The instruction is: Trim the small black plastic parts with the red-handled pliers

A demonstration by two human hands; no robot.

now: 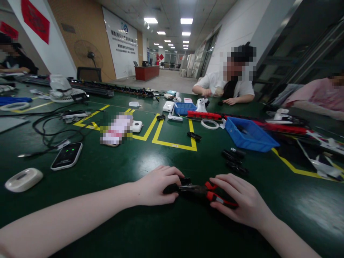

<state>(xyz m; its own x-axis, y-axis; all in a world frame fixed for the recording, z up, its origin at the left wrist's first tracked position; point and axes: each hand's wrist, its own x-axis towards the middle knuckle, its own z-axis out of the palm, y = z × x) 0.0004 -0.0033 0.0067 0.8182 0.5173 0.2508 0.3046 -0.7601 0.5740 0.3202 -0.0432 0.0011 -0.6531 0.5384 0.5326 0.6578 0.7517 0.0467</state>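
My left hand (161,184) grips a small black part (172,188) just above the green table (107,229). To its right, my right hand (236,199) holds red-handled pliers (211,193), fingers wrapped around the handles. The jaws of the pliers point left and meet the black part at my left fingertips. Whether the jaws are closed on it I cannot tell. Several black pieces (233,159) lie beyond my right hand.
A blue bin (248,134) stands at the right, a smaller blue tray (185,108) farther back. Phones (67,156), cables and a white oval device (24,180) lie at the left. A person in white (228,82) sits across the table, others at the sides.
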